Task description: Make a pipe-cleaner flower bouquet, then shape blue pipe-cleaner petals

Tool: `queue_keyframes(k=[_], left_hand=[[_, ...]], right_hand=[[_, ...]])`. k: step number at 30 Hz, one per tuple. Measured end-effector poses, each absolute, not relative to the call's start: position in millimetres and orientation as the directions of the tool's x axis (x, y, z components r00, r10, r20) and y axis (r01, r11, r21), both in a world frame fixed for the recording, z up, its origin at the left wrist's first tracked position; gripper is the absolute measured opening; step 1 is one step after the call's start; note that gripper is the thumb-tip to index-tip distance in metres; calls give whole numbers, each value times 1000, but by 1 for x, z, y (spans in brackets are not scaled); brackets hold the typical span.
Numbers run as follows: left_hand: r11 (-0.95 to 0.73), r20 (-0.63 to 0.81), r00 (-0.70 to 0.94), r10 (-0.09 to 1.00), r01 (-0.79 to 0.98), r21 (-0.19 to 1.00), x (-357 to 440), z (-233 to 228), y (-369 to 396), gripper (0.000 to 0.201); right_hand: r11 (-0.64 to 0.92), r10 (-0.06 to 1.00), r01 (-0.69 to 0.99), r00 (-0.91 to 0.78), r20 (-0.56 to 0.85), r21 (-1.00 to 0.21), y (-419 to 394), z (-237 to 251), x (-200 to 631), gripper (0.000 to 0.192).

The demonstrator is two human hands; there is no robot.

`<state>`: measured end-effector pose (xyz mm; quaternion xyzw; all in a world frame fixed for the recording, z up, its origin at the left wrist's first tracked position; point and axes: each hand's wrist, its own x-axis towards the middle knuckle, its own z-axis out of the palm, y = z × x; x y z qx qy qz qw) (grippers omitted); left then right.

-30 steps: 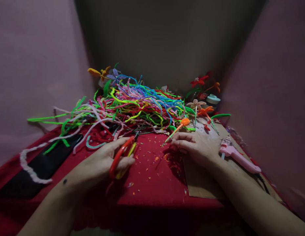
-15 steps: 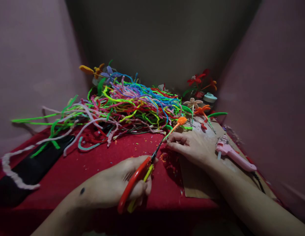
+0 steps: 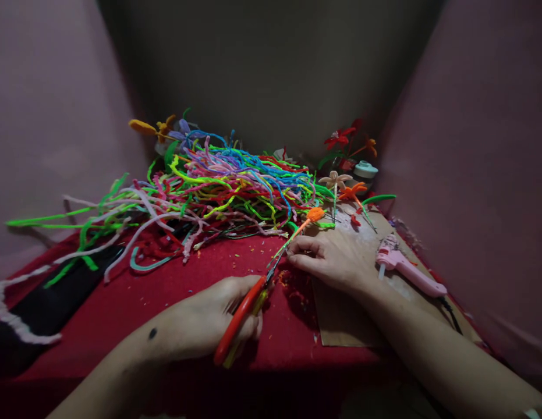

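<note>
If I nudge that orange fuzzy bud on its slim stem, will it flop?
The orange fuzzy bud is probably stiff: its slim stem runs nearly straight from the right hand without visible sag. Likely light too: a pinch seems enough to hold it.

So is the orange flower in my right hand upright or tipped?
Tipped: the orange flower slants in the picture, running from lower left to upper right.
</note>
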<state>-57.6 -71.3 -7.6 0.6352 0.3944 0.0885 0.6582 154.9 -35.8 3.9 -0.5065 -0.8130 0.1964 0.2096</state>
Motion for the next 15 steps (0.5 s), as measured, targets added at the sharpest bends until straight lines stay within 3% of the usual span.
queue_keyframes(k=[6, 11, 15], left_hand=[[151, -401, 666, 629, 402, 903, -52, -6, -68, 17], [-49, -310, 634, 709, 483, 874, -54, -5, -64, 18], [-154, -242, 590, 770, 540, 828, -61, 5, -67, 22]], right_hand=[[369, 919, 767, -386, 83, -525, -35, 7, 156, 14], [383, 914, 706, -383, 133, -596, -34, 4, 157, 18], [292, 940, 667, -333, 76, -686, -31, 0, 160, 16]])
